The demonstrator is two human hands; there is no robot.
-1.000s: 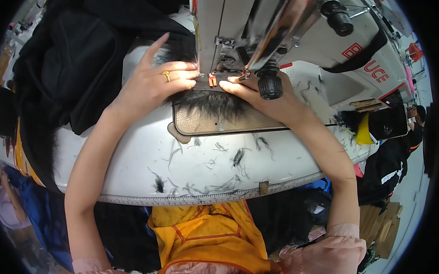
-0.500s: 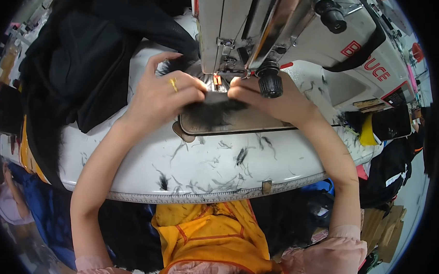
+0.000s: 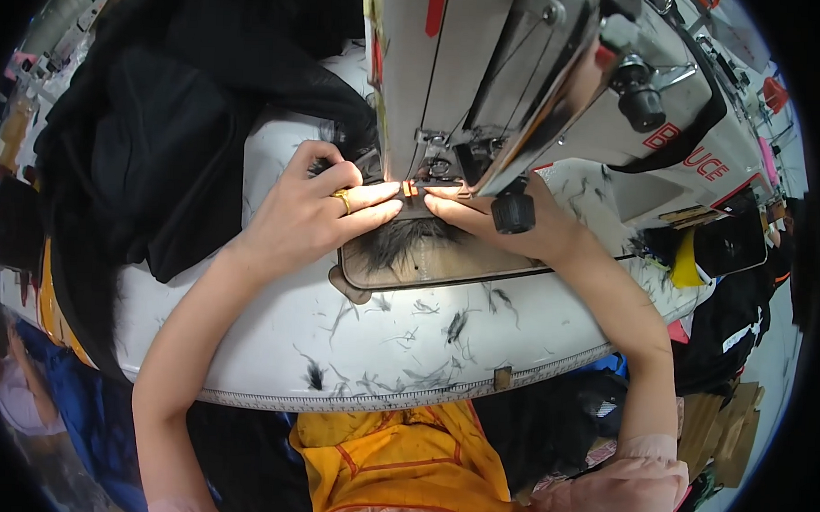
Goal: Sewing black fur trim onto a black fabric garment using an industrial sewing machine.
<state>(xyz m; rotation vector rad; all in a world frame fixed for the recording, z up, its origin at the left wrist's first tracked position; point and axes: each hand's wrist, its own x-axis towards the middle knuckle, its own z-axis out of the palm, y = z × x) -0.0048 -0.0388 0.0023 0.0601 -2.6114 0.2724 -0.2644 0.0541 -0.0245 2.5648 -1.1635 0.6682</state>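
I have the left hand (image 3: 307,216) half curled just left of the presser foot (image 3: 410,189), its fingertips down on the dark furry trim (image 3: 401,242); whether they pinch an edge, I cannot tell. The right hand (image 3: 551,232) reaches in from the foot's right, fingers stretched to the trim, partly hidden behind a black knob (image 3: 513,214), so its grip I can't tell either. The trim seems to pass under the foot, fur spilling out in front. To guide it well, I'd judge, I want light, even pressure from both sides, strands swept outward, no pushing, and fingertips clear of the foot. Farther left of the foot lies a heaped black garment (image 3: 170,139); in front, loose tufts (image 3: 314,376) litter the white tabletop (image 3: 263,328).
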